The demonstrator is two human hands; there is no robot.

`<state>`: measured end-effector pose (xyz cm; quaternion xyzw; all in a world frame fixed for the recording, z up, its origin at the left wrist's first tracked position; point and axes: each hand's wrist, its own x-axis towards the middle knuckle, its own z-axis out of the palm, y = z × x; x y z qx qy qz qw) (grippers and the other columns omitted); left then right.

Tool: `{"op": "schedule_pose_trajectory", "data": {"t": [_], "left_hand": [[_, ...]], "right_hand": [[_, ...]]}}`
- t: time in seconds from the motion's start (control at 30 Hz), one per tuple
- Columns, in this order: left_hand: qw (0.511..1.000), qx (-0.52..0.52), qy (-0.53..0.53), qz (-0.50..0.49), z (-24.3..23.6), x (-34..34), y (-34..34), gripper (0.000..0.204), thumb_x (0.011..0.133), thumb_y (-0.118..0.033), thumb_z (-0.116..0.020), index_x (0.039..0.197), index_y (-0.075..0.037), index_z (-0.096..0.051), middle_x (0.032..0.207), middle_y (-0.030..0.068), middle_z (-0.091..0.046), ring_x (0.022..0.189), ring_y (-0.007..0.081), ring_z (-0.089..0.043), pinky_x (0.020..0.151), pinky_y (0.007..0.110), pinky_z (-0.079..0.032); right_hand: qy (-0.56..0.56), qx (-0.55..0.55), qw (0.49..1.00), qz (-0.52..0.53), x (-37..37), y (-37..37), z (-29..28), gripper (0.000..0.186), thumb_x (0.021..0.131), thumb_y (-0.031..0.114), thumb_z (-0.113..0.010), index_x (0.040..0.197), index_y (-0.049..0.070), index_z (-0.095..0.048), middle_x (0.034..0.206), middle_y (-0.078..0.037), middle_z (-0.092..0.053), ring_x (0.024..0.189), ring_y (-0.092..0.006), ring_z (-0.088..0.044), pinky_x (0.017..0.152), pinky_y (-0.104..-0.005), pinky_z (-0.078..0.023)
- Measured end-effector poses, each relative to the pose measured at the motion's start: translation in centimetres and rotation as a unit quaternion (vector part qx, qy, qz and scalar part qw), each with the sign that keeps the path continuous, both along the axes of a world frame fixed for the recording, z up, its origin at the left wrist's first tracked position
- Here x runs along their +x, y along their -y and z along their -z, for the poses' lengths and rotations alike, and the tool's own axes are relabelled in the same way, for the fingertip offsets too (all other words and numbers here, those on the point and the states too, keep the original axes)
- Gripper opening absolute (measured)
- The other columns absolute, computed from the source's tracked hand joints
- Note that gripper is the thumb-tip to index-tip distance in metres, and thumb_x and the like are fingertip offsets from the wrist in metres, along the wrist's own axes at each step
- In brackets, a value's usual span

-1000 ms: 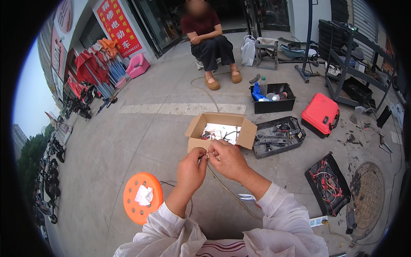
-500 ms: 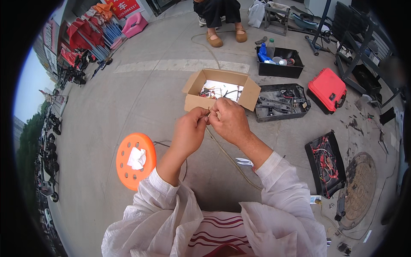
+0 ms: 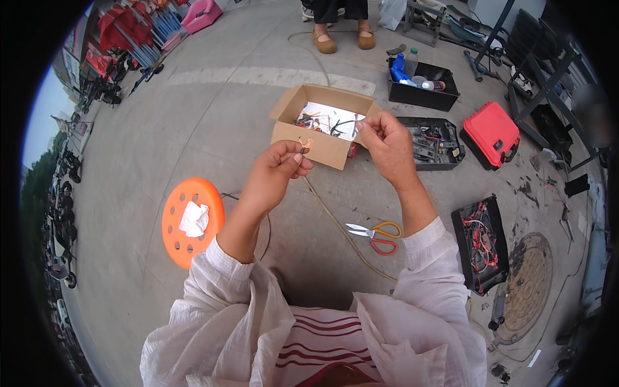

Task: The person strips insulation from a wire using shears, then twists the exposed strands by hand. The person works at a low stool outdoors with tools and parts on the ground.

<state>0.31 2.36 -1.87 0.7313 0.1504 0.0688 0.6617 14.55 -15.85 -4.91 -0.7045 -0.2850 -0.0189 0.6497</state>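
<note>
Left hand pinches cable — cardboard box behind.

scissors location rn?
Head view: the scissors lie on the concrete at lower centre-right, beside the tan cable, just left of the right hand's forearm.

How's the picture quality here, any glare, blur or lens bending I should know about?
Head view: strong fisheye, so the painted pavement stripe bows and a black rim rings the frame. Daylight is bright but soft, with faint shadows. White glare washes out the inside of the cardboard box. Left hand and right hand look sharp; a patch at the far right edge is blurred.
</note>
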Motion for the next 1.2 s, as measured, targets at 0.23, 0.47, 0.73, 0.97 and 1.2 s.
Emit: {"op": "schedule_pose_trajectory", "data": {"t": [0.23, 0.47, 0.73, 0.97, 1.2], "left_hand": [[0.999, 0.010, 0.019, 0.031, -0.8, 0.1, 1.1, 0.018, 0.095, -0.007, -0.052, 0.109, -0.001, -0.061, 0.092, 0.0044, -0.066, 0.080, 0.0103, -0.058, 0.075, 0.026, -0.047], [0.984, 0.168, -0.006, 0.053, -0.5, -0.5, 0.8, 0.018, 0.093, -0.006, -0.055, 0.106, 0.000, -0.065, 0.085, 0.0006, -0.065, 0.080, 0.0083, -0.057, 0.070, 0.024, -0.046], [0.978, 0.207, -0.012, 0.032, -0.8, -0.4, 0.9, 0.019, 0.093, -0.009, -0.057, 0.108, 0.000, -0.067, 0.081, -0.0003, -0.064, 0.075, 0.0074, -0.055, 0.068, 0.024, -0.045], [0.959, 0.281, 0.023, -0.010, -0.8, -0.5, 1.2, 0.017, 0.090, -0.009, -0.061, 0.102, -0.001, -0.068, 0.081, 0.0091, -0.067, 0.071, 0.0174, -0.062, 0.066, 0.029, -0.048], [0.937, 0.336, 0.090, -0.024, -0.4, -0.2, 1.5, 0.015, 0.086, -0.011, -0.065, 0.097, -0.002, -0.069, 0.084, 0.0166, -0.067, 0.071, 0.0293, -0.065, 0.064, 0.036, -0.049]], "right_hand": [[-0.004, -0.060, 0.955, -0.290, -2.3, -1.5, -1.2, 0.065, 0.076, 0.005, -0.073, 0.136, 0.017, -0.050, 0.130, -0.009, -0.045, 0.091, -0.0126, -0.053, 0.072, -0.0261, -0.047], [0.199, -0.086, 0.944, -0.250, -2.4, -1.4, -0.9, 0.033, 0.083, 0.010, -0.067, 0.116, 0.011, -0.063, 0.117, -0.009, -0.056, 0.099, -0.0251, -0.059, 0.077, -0.0356, -0.050], [0.240, -0.110, 0.951, -0.165, -2.6, -1.3, -1.4, 0.014, 0.085, 0.015, -0.064, 0.094, 0.004, -0.062, 0.090, -0.009, -0.060, 0.083, -0.0304, -0.061, 0.073, -0.0395, -0.049], [0.198, -0.146, 0.958, -0.145, -2.8, -1.1, -1.9, 0.021, 0.080, 0.008, -0.068, 0.100, 0.004, -0.062, 0.095, -0.010, -0.061, 0.086, -0.0285, -0.062, 0.074, -0.0370, -0.049], [0.244, -0.089, 0.953, -0.156, -3.0, -1.6, -1.7, 0.017, 0.082, 0.009, -0.067, 0.099, 0.005, -0.065, 0.090, -0.011, -0.064, 0.083, -0.0288, -0.062, 0.073, -0.0384, -0.049]]}}
